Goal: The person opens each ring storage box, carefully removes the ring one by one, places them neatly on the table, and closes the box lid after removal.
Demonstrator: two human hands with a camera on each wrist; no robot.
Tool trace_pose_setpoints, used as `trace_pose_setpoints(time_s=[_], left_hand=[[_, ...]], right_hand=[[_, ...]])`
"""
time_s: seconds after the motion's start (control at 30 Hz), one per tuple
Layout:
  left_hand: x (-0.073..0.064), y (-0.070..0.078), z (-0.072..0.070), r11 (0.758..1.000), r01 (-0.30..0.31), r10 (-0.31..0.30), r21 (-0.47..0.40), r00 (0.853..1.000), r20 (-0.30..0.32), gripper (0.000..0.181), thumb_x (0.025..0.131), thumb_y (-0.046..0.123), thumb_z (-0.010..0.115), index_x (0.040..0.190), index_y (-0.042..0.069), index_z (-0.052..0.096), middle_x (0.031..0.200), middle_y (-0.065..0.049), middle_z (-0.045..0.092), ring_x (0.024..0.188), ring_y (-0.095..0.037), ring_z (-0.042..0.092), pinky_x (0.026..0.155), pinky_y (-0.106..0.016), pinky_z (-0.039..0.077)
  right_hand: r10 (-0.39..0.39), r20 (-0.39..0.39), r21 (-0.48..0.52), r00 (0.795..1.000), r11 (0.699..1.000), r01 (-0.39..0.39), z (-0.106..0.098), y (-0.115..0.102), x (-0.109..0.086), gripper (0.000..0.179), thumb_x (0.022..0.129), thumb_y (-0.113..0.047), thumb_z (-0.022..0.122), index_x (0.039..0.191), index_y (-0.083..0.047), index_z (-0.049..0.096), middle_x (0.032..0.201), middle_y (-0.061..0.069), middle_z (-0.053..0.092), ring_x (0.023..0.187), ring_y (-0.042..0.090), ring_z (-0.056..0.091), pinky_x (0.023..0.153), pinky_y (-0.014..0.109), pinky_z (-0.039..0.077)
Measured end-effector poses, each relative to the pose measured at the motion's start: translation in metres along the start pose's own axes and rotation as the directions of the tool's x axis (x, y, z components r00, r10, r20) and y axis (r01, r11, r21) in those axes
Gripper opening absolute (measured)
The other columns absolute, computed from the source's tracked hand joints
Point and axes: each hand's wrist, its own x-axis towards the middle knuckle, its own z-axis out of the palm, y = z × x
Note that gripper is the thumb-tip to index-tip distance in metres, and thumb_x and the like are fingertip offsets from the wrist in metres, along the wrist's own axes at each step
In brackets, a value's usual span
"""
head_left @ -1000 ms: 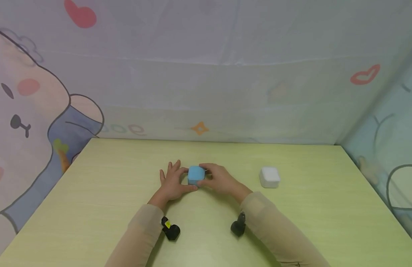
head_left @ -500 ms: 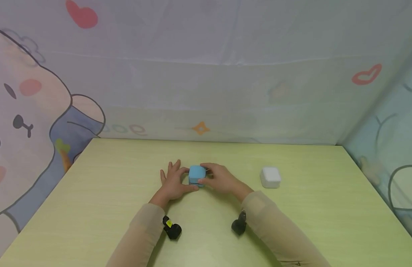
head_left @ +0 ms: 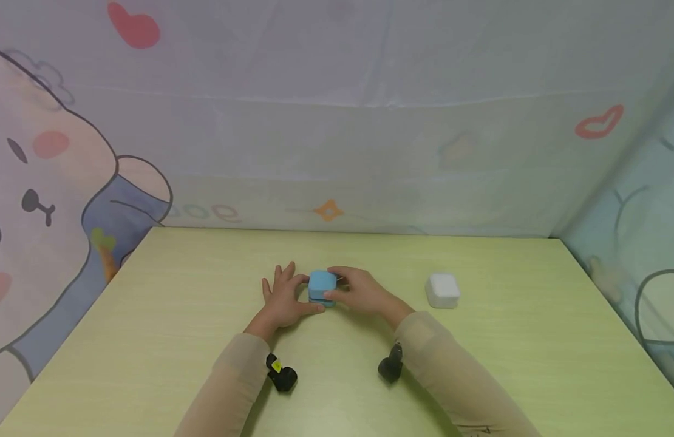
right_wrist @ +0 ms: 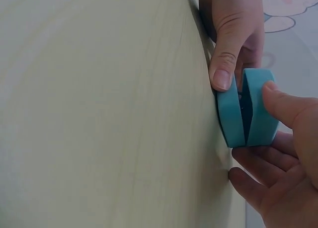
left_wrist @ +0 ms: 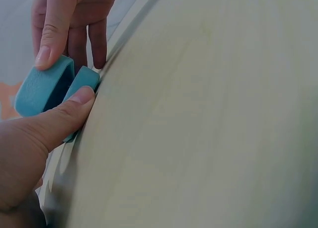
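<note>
A small light-blue box [head_left: 322, 283] with rounded corners stands on the table, between both hands. It is parted into an upper lid [right_wrist: 262, 119] and a lower base [right_wrist: 229, 116], with a dark wedge-shaped gap between them. My left hand [head_left: 285, 301] pinches the base from the left, its thumb at the near side and its other fingers spread. From the right, my right hand [head_left: 364, 292] holds the lid between thumb and fingers. What lies inside the box is too dark to tell.
To the right on the pale wooden table [head_left: 512, 340] stands a white box [head_left: 442, 290] of similar shape. A printed cloth [head_left: 381, 139] hangs along the table's far edge. Small black cameras [head_left: 282, 377] sit at both wrists.
A gap has appeared between the blue box's lid and base as the right hand lifts the lid slightly. The left hand and the white box have stayed in place.
</note>
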Motion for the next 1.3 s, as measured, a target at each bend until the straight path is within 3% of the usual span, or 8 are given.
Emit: trace_pose_setpoints(time_s=[1.3], left_hand=[[-0.0005,-0.0042,0.0006,1.0,-0.001,0.001,-0.013,1.0,-0.013,0.058,0.078,0.039,0.076,0.123,0.009,0.056,0.156,-0.024,0.008,0.143,-0.047,-0.009,0.107,-0.066,-0.015]], right_hand=[[0.018,0.047,0.054,0.999,0.998,-0.021,-0.0056,-0.0032,0.0065,0.055,0.094,-0.029,0.058,0.138,0.003,0.044,0.13,0.017,0.057,0.114,0.028,0.059,0.097,0.04,0.048]])
